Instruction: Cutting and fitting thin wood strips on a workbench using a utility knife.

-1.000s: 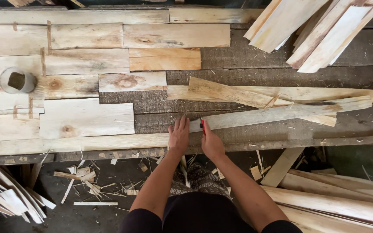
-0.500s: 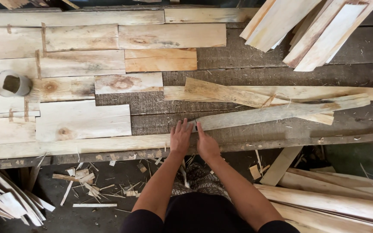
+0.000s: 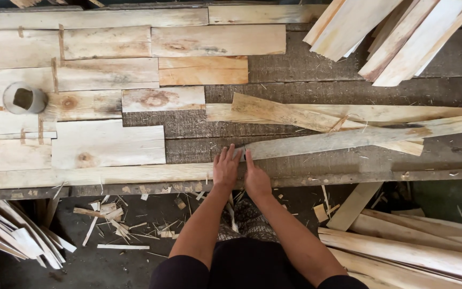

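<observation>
Both hands, left (image 3: 225,168) and right (image 3: 256,176), lie spread flat at the long pale wood strip's (image 3: 348,139) 9 o'clock end; steady even pressure on the dark tabletop (image 3: 316,64) seems best.

No packages, labels, signs or screens in view

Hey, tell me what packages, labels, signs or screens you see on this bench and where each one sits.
None in view: no packages, labels, signs or screens.
Only bare wood: pale strips and boards on the workbench.
Roll of tape, round and grey, at the bench's left, with no label showing.
Left hand and right hand rest on the near end of a long strip.
</observation>
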